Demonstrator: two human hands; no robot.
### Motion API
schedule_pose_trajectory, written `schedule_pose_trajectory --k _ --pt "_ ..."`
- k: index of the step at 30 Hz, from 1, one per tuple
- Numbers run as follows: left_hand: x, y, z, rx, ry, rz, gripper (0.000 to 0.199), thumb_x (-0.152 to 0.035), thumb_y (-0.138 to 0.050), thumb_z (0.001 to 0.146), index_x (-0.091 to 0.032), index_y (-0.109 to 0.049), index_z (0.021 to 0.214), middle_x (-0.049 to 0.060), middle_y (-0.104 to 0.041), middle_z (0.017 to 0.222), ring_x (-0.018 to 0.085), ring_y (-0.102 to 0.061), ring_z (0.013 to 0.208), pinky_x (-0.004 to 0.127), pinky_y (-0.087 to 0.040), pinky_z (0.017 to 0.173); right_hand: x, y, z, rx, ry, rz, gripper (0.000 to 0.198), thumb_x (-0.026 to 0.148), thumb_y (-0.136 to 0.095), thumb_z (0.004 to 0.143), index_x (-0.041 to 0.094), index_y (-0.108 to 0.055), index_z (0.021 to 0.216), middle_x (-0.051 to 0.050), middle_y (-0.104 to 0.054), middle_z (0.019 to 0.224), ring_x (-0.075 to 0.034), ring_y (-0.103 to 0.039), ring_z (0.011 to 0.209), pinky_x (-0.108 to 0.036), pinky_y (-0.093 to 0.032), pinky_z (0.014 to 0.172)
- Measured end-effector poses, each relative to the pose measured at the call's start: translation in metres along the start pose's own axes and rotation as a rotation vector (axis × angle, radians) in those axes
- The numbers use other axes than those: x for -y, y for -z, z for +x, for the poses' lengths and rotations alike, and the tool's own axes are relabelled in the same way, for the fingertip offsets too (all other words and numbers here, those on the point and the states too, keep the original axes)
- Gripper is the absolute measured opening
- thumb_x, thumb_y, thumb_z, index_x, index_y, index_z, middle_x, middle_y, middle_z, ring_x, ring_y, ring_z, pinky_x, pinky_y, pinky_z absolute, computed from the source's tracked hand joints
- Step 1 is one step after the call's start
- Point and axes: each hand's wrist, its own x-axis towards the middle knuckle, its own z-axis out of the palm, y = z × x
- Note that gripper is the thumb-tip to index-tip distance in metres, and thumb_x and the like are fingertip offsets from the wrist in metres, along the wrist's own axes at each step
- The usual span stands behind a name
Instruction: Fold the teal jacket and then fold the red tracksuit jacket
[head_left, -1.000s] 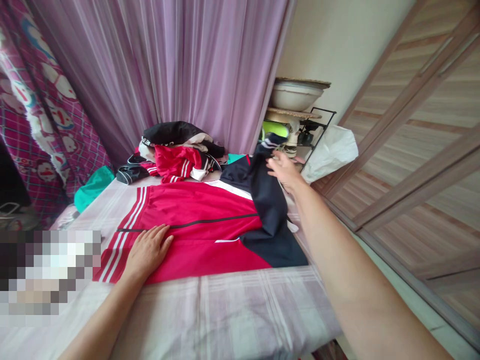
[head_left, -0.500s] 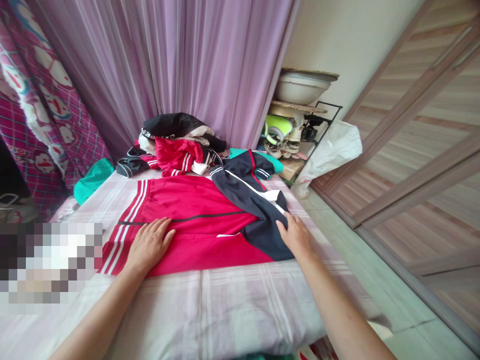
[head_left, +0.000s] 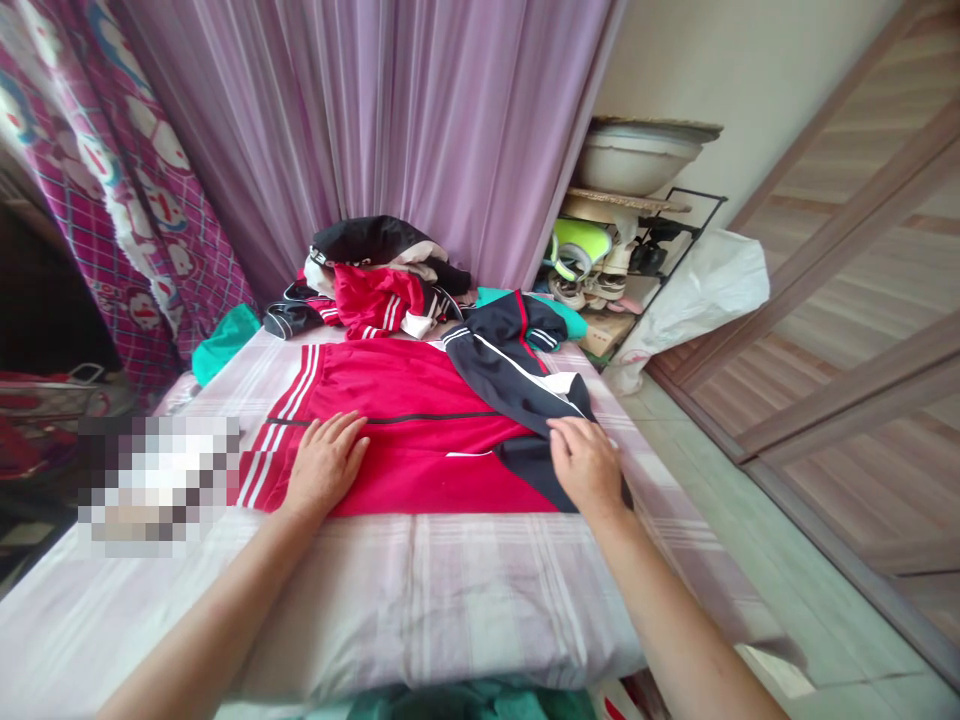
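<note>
A red and navy zip jacket (head_left: 420, 465) lies spread on the bed, its white-striped hem to the left and its navy upper part to the right. My left hand (head_left: 328, 462) rests palm down on the red cloth near the hem, fingers stretched out. On the navy shoulder area lies my right hand (head_left: 589, 465), also palm down with its fingers extended over the fabric. One navy sleeve (head_left: 499, 360) with white piping is laid across the jacket's far side. Neither hand visibly grips the cloth.
A pile of clothes (head_left: 382, 275) sits at the bed's far end by the purple curtain (head_left: 450, 130). Teal cloth (head_left: 225, 345) lies at the far left corner. Beyond the right edge stand a shoe rack (head_left: 637, 260), a white bag (head_left: 709, 290) and a wooden wardrobe (head_left: 847, 330).
My right hand has shifted inward over the navy cloth, its fingers closer together. My left hand stays on the red part near the hem. The view has turned slightly left.
</note>
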Motion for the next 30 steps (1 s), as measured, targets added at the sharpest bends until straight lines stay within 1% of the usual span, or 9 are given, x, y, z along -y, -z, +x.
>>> schedule_pose_trajectory --k 3,5,8,11,16,20,22,25,30 --pt "-0.028 0.001 -0.012 0.097 -0.12 -0.097 0.049 -0.043 -0.031 0.1 -0.021 -0.065 0.128 0.011 -0.066 0.131 0.026 -0.058 0.125 0.048 -0.035 0.113 0.038 -0.019 -0.006 0.218 0.391 0.21 0.032 0.026 -0.045 0.097 0.027 -0.072 0.115 -0.006 -0.073 0.114 -0.02 -0.065 0.109 -0.036 -0.049 0.099" --pt "-0.042 -0.004 -0.022 0.186 -0.211 -0.133 0.048 -0.045 -0.032 0.101 -0.025 -0.062 0.133 0.008 -0.065 0.134 0.024 -0.055 0.128 0.047 -0.033 0.115 0.042 -0.035 -0.011 0.319 0.496 0.231 0.032 0.028 -0.051 0.095 0.028 -0.069 0.122 -0.007 -0.068 0.127 -0.022 -0.06 0.121 -0.042 -0.046 0.105" --pt "-0.042 -0.009 -0.035 0.247 -0.276 -0.123 0.049 -0.049 -0.035 0.1 -0.03 -0.054 0.141 0.005 -0.056 0.145 0.024 -0.046 0.138 0.048 -0.025 0.119 0.019 -0.053 -0.017 0.361 0.4 0.147 0.043 0.029 -0.048 0.096 0.027 -0.058 0.138 -0.01 -0.054 0.146 -0.025 -0.046 0.138 -0.051 -0.039 0.111" --pt "-0.015 -0.003 -0.041 0.224 -0.237 -0.069 0.049 -0.048 -0.036 0.099 -0.03 -0.054 0.141 0.005 -0.055 0.147 0.025 -0.043 0.14 0.05 -0.022 0.121 -0.006 -0.061 -0.02 0.384 0.346 0.111 0.046 0.031 -0.041 0.098 0.027 -0.052 0.143 -0.009 -0.05 0.149 -0.024 -0.042 0.14 -0.051 -0.037 0.113" --pt "0.051 0.018 -0.042 0.075 0.035 0.103 0.046 -0.041 -0.037 0.098 -0.025 -0.059 0.135 0.009 -0.055 0.146 0.029 -0.043 0.14 0.054 -0.025 0.119 -0.012 -0.063 -0.026 0.345 0.313 0.083 0.045 0.034 -0.039 0.098 0.028 -0.056 0.14 -0.009 -0.051 0.148 -0.024 -0.043 0.139 -0.049 -0.038 0.113" --pt "0.087 0.013 -0.038 0.149 0.292 0.125 0.052 -0.041 -0.039 0.096 -0.016 -0.053 0.139 0.017 -0.049 0.149 0.031 -0.045 0.138 0.05 -0.037 0.112 -0.009 -0.064 -0.026 0.329 0.312 0.094 0.045 0.035 -0.039 0.098 0.028 -0.056 0.139 -0.009 -0.053 0.147 -0.023 -0.045 0.138 -0.049 -0.039 0.112" --pt "0.094 0.007 -0.035 0.202 0.32 0.101 0.052 -0.041 -0.038 0.095 -0.016 -0.053 0.138 0.017 -0.05 0.148 0.031 -0.045 0.138 0.049 -0.04 0.11 -0.011 -0.065 -0.026 0.324 0.324 0.1 0.045 0.035 -0.039 0.098 0.028 -0.056 0.139 -0.009 -0.053 0.147 -0.023 -0.046 0.137 -0.049 -0.04 0.111" --pt "0.099 0.008 -0.031 0.194 0.317 0.072 0.048 -0.039 -0.034 0.096 -0.018 -0.057 0.132 0.015 -0.056 0.142 0.027 -0.049 0.135 0.042 -0.043 0.108 -0.014 -0.066 -0.026 0.306 0.343 0.1 0.046 0.036 -0.038 0.098 0.027 -0.057 0.139 -0.01 -0.053 0.146 -0.024 -0.047 0.136 -0.049 -0.042 0.11" --pt "0.106 0.032 -0.03 0.221 0.485 0.128 0.052 -0.049 -0.036 0.093 -0.016 -0.063 0.122 0.015 -0.073 0.111 0.028 -0.068 0.103 0.038 -0.052 0.087 -0.013 -0.065 -0.027 0.274 0.345 0.098 0.045 0.036 -0.039 0.098 0.027 -0.057 0.138 -0.01 -0.056 0.144 -0.025 -0.049 0.135 -0.048 -0.042 0.11"
